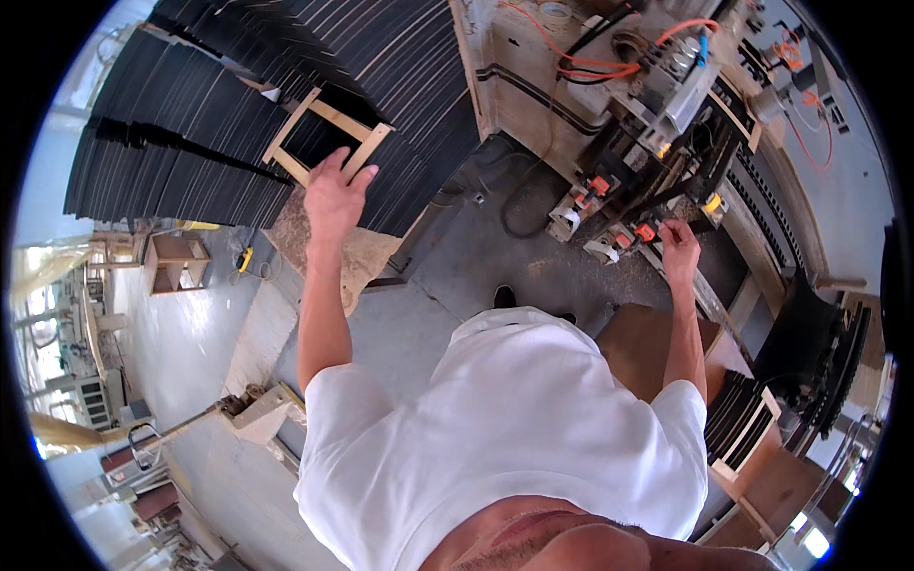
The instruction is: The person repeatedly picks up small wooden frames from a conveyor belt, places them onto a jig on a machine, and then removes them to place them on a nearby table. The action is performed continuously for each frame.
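A grey, scuffed floor (428,276) spread around me, with tan dust scattered at two o'clock. A small open-fronted wooden box (176,265) stood at nine. Between ten and eleven, black panels (419,119) stood packed in dense rows, their thin edges making dark stripes. There, against the rows, was the pale wooden frame (380,141), four-sided with straight, flat bars. My left hand (335,198) touched its near side, fingers parted; I couldn't tell whether they closed on it. Between one and two sat a metal and wood machine (681,105) trailing orange hoses (609,71). Near three, my right hand (678,249) was bent beside a red-handled clamp (645,231); I couldn't tell whether it gripped anything. Dark, slatlike pieces (738,419) lay stacked at four.
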`<state>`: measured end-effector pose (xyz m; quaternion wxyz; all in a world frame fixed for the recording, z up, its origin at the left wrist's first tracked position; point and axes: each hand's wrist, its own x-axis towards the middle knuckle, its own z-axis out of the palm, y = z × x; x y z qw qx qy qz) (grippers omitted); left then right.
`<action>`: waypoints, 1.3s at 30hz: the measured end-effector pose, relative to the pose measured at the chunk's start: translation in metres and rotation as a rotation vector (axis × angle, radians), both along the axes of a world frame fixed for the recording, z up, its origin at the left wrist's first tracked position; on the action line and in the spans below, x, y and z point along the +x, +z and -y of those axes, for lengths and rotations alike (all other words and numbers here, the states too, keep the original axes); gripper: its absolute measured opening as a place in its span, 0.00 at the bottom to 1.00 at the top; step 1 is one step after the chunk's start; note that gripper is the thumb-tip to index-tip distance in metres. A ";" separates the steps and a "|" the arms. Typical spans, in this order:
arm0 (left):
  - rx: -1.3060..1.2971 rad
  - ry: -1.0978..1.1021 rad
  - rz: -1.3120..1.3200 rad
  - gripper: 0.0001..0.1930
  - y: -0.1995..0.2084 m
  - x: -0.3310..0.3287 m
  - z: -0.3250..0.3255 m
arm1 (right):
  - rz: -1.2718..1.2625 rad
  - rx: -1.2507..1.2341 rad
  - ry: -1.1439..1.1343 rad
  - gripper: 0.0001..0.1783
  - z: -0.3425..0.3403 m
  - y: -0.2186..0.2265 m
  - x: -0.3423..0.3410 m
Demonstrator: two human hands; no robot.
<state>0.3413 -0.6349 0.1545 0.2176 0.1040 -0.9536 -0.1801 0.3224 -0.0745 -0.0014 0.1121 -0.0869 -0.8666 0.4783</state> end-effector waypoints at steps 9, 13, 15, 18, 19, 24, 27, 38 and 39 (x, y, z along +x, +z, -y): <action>0.001 0.005 0.044 0.19 -0.023 -0.027 -0.014 | 0.003 0.090 -0.139 0.08 -0.049 0.011 0.077; -0.138 0.028 0.106 0.23 -0.027 -0.029 -0.015 | -0.027 0.118 -0.172 0.09 -0.094 0.009 0.110; -0.091 -0.042 -0.035 0.25 -0.054 -0.027 0.020 | -0.058 0.128 -0.182 0.08 -0.108 0.026 0.120; -0.313 0.030 -0.234 0.25 -0.033 -0.021 -0.051 | -0.122 0.246 -0.264 0.09 -0.142 0.063 0.154; -0.240 0.002 -0.292 0.24 -0.035 -0.023 -0.067 | -0.138 0.295 -0.281 0.09 -0.154 0.075 0.166; 0.511 -0.287 -0.236 0.15 -0.062 -0.014 -0.203 | -0.098 0.722 -0.529 0.14 -0.222 0.116 0.251; 0.576 -0.465 -0.068 0.12 -0.088 -0.015 -0.283 | 0.095 0.945 -0.728 0.19 -0.249 0.111 0.309; 0.785 -0.803 0.401 0.18 -0.125 -0.115 -0.469 | 0.398 0.404 -0.990 0.13 -0.230 0.083 0.390; 0.883 -0.778 0.455 0.19 -0.122 -0.129 -0.481 | 0.368 0.432 -0.991 0.13 -0.234 0.078 0.391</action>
